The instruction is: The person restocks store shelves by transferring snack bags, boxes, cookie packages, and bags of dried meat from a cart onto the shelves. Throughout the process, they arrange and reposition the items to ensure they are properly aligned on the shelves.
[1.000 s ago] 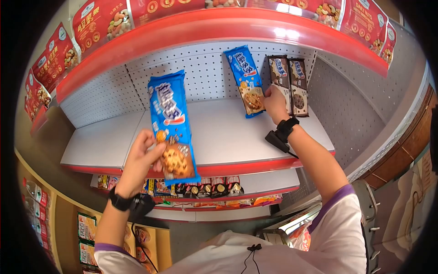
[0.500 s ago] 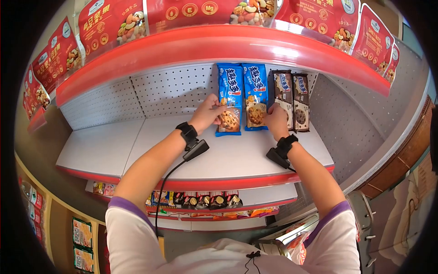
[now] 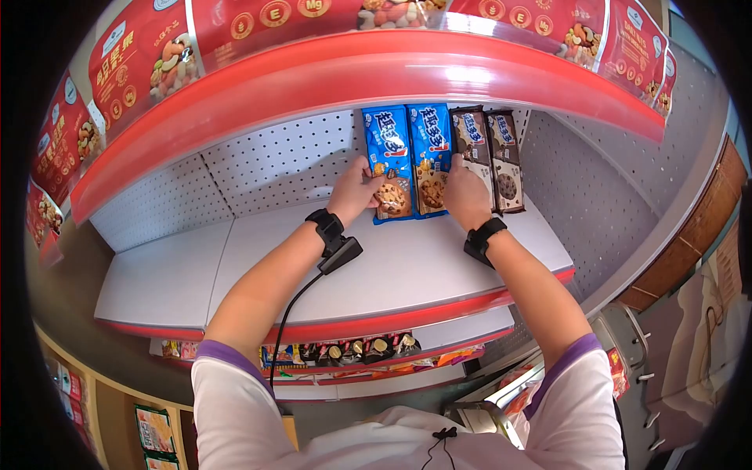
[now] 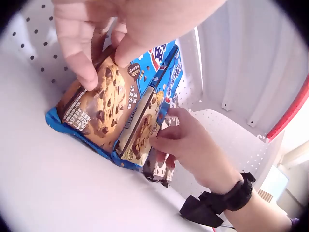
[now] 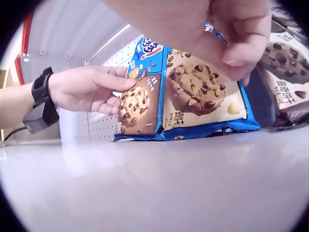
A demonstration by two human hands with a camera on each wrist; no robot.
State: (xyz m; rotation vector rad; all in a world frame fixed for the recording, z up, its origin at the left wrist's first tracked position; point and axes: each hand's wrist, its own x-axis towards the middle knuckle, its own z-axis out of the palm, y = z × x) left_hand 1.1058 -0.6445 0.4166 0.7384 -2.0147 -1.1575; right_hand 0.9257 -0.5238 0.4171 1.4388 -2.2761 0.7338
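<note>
Two blue cookie packs stand side by side against the pegboard back of the white shelf [image 3: 392,258]. My left hand [image 3: 366,186] holds the left blue pack [image 3: 389,157] at its lower left edge; in the left wrist view its fingers [image 4: 87,63] lie on the cookie picture of that pack [image 4: 99,113]. My right hand [image 3: 453,186] pinches the lower right edge of the right blue pack [image 3: 429,149], its thumb [image 5: 241,60] on the front of that pack [image 5: 198,104]. The left hand [image 5: 91,89] and left pack [image 5: 137,108] show beside it.
Two brown cookie packs [image 3: 489,153] lean on the pegboard just right of the blue ones, touching them. A red shelf lip [image 3: 352,78] with red nut bags [image 3: 141,70] overhangs above. A grey side panel [image 3: 580,188] closes the right end. Lower shelves hold small snacks [image 3: 352,348].
A second ago my left hand held the blue pack out in front of the shelf. It has carried the pack in and stood it left of the other blue one; both hands now press the pair together.
</note>
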